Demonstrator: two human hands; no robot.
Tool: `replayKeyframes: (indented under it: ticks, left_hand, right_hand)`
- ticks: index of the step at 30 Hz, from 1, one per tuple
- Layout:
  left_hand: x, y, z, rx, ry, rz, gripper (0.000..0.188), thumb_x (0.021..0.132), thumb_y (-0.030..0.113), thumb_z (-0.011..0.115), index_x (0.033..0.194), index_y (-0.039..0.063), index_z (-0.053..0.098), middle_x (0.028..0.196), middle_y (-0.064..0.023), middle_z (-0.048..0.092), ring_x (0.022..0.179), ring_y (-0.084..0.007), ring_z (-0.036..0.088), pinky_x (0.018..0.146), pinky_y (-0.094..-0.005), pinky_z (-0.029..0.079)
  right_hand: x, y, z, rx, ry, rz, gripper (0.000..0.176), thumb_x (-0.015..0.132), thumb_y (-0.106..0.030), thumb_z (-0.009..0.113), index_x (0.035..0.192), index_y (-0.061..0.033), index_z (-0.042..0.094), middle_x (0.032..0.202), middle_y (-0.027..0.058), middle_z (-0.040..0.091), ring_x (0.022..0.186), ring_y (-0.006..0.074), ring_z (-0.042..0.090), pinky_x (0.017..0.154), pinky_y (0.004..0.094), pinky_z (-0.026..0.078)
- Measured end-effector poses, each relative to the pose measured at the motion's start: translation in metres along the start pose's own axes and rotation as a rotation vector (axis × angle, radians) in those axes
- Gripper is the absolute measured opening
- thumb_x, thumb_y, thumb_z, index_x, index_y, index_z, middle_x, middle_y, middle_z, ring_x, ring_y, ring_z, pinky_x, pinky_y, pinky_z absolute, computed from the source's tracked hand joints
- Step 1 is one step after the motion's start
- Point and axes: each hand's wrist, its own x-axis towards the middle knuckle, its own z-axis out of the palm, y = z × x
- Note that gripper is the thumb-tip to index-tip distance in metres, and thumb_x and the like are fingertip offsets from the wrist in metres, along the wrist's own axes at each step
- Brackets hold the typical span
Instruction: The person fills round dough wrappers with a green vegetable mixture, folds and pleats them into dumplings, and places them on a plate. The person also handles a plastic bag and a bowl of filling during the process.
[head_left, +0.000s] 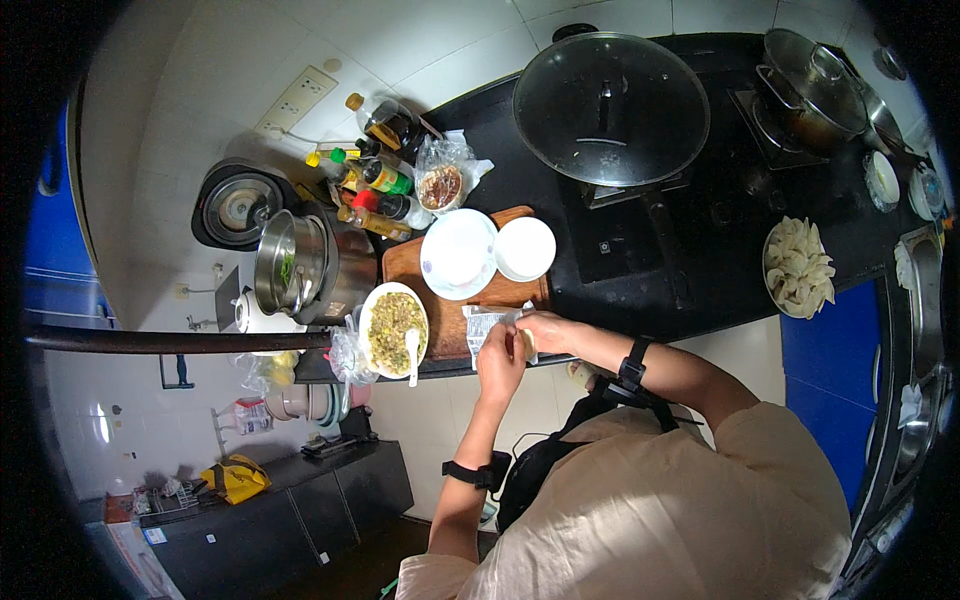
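My left hand (500, 364) and my right hand (551, 332) meet at the counter's front edge, over a printed plastic packet (480, 326). The fingers of both hands are closed on the packet's near the open-looking end, where a pale round piece of dough (529, 345) shows between them. My fingers partly hide the dough and the packet. Left of the hands, a white bowl of chopped filling (394, 330) holds a white spoon (412, 356). Beyond them, a white plate (459, 255) and a small white bowl (525, 249) rest on a wooden cutting board (405, 262).
A large lidded pan (611, 112) stands on the stove at the back. Folded dumplings (800, 266) are heaped on a plate at the right, below a lidded pot (814, 82). Sauce bottles (386, 176) and a steel pot (289, 262) stand at the left.
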Motion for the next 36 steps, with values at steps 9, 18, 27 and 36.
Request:
replayKeyframes:
  ticks: [9, 18, 27, 36]
  left_hand:
    - [0.002, -0.005, 0.003, -0.007, 0.003, 0.003, 0.007, 0.080, 0.006, 0.057, 0.082, 0.001, 0.053, 0.068, -0.0170, 0.057, 0.058, -0.0319, 0.057, 0.053, -0.0384, 0.044]
    - [0.003, -0.003, 0.002, -0.008, 0.039, 0.065, 0.008, 0.082, 0.007, 0.058, 0.080, 0.001, 0.053, 0.060, -0.0130, 0.055, 0.050, -0.0226, 0.054, 0.049, -0.0314, 0.043]
    - [0.000, -0.005, -0.002, -0.057, 0.066, 0.007, 0.010, 0.084, 0.007, 0.057, 0.078, 0.000, 0.051, 0.055, -0.0075, 0.051, 0.048, -0.0125, 0.045, 0.047, -0.0268, 0.039]
    - [0.000, -0.011, -0.002, -0.125, 0.095, -0.020, 0.011, 0.083, 0.008, 0.057, 0.078, 0.001, 0.051, 0.056, -0.0091, 0.051, 0.047, -0.0154, 0.047, 0.048, -0.0287, 0.040]
  right_hand:
    - [-0.009, -0.007, -0.001, -0.001, 0.009, -0.007, 0.023, 0.087, -0.011, 0.047, 0.107, -0.0012, 0.051, 0.100, 0.0099, 0.057, 0.090, 0.0218, 0.058, 0.079, 0.0370, 0.047]
    - [-0.013, -0.007, -0.010, 0.017, -0.064, 0.000, 0.025, 0.087, -0.013, 0.048, 0.109, -0.0001, 0.048, 0.105, 0.0111, 0.056, 0.095, 0.0218, 0.057, 0.084, 0.0374, 0.046]
    - [0.001, 0.007, 0.027, -0.105, 0.093, -0.146, 0.016, 0.083, -0.005, 0.047, 0.097, -0.0013, 0.055, 0.097, 0.0072, 0.056, 0.088, 0.0170, 0.054, 0.076, 0.0318, 0.045]
    - [-0.010, -0.005, 0.020, -0.154, -0.094, -0.137, 0.020, 0.076, -0.006, 0.050, 0.095, -0.0014, 0.055, 0.094, 0.0077, 0.057, 0.087, 0.0191, 0.055, 0.075, 0.0345, 0.043]
